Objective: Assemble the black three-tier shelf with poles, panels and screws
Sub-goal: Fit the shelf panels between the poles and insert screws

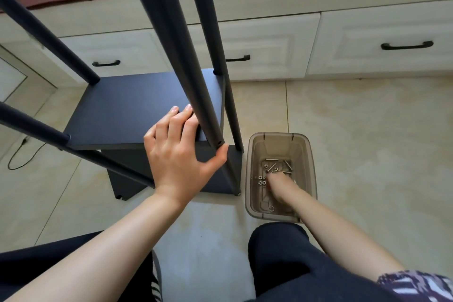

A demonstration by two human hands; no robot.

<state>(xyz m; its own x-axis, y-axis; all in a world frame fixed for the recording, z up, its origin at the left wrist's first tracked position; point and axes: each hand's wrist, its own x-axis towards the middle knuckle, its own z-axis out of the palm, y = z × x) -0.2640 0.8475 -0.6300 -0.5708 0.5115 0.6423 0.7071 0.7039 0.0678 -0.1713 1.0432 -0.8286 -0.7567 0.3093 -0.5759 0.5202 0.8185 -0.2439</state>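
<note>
Shelf: the black shelf [144, 115] stands on the tiled floor [355, 142] in front of the person, with a lower panel [171, 174] under the middle panel [127, 110].
Long axis: upright; the poles rise from the panels toward the camera and run out of the top and left of the view.
Poles: the near right pole [171, 56] meets the middle panel's front right corner, with a small hole showing near its foot; the far right pole [208, 32] stands just behind it; two more poles [44, 32] stand on the left side.
Left hand: the left hand [179, 152] lies on the middle panel's front right corner, fingers straight on top, thumb spread against the foot of the near right pole; its grip is loose and flat, clasping nothing.
Right hand: the right hand [282, 189] reaches down into the bin, fingertips among the screws; from here I can't quite tell whether its grip has closed on one.
Bin: a translucent brown plastic bin [252, 179] sits on the floor just right of the shelf.
Screws: silver screws [278, 167] and small nuts [261, 181] lie scattered on the bin's bottom.
Writing: none that can be read.
Surroundings: cream drawers [367, 39] with black handles [407, 45] run behind; a black cable [19, 157] trails at the left.
</note>
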